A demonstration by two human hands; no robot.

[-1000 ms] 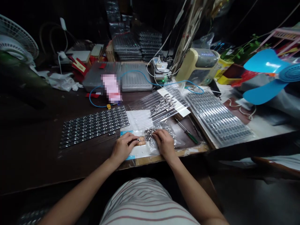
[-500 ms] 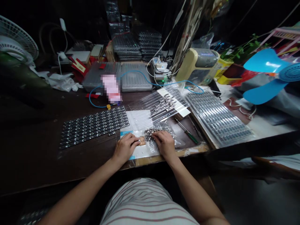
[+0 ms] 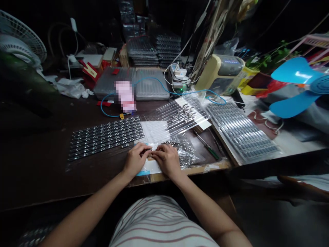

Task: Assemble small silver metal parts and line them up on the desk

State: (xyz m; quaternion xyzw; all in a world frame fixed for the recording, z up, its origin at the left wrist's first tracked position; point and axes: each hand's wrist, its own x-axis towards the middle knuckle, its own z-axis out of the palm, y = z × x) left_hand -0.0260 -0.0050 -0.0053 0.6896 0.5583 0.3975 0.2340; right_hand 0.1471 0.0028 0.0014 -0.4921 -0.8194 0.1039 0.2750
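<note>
My left hand (image 3: pixel 135 160) and my right hand (image 3: pixel 166 159) meet over a small tan block (image 3: pixel 151 157) near the table's front edge. Both hands have curled fingers pressed to it. The block lies on a white sheet (image 3: pixel 153 137). Just right of my right hand is a clear bag of small shiny metal parts (image 3: pixel 185 151). To the left lies a flat tray of rows of small metal pieces (image 3: pixel 104 137). Beyond the hands sits a clear tray with a few parts (image 3: pixel 181 115).
A green-handled screwdriver (image 3: pixel 207 145) lies right of the bag. A long filled tray (image 3: pixel 240 132) sits at right, a cream device (image 3: pixel 221 73) and blue fan (image 3: pixel 300 85) behind. Stacked trays (image 3: pixel 151 51) and a blue cable (image 3: pixel 164 90) are at the back. A white fan (image 3: pixel 20 41) stands far left.
My right hand has left the bag of metal parts and moved left to join my left hand at the small tan block. The view shifted slightly.
</note>
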